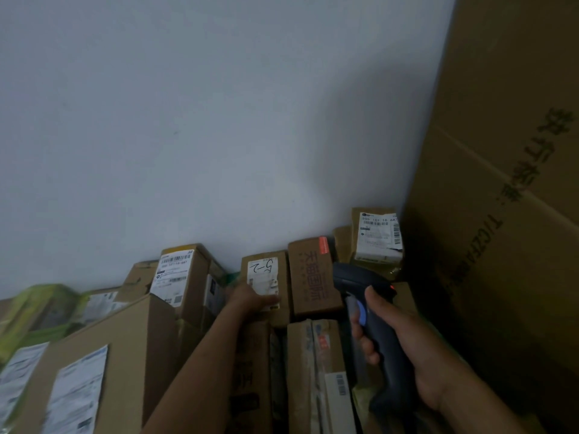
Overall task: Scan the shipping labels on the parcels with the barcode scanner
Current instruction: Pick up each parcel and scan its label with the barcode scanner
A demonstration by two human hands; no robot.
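Holding the barcode scanner (372, 311), the right hand (404, 336) has its fingers curled tight round the dark handle, with one finger by the blue trigger. A small red light glows on the scanner's head, which points up toward the stacked parcels.

The left hand (250, 297) reaches out and lies on the front of a small brown box (266, 314), touching the bottom of its white label (263, 275), which has "5-2" written on it by hand. It is too blurry to tell if this hand grips the box or only presses on it. The two hands are apart, with a printed box (310, 277) between them. That box has a red strip at its top edge and touches the small box on its side.

Past the scanner, a labelled parcel (376, 236) sits in the corner. A taller labelled parcel (181, 274) stands left of the left hand. Near the left arm is a big box (125, 339) with two white labels, and green bags (40, 308) lie beyond it.

A huge carton (501, 214) closes off the right side. The pale wall (219, 120) stands behind all the boxes, so the open room is above the stack.
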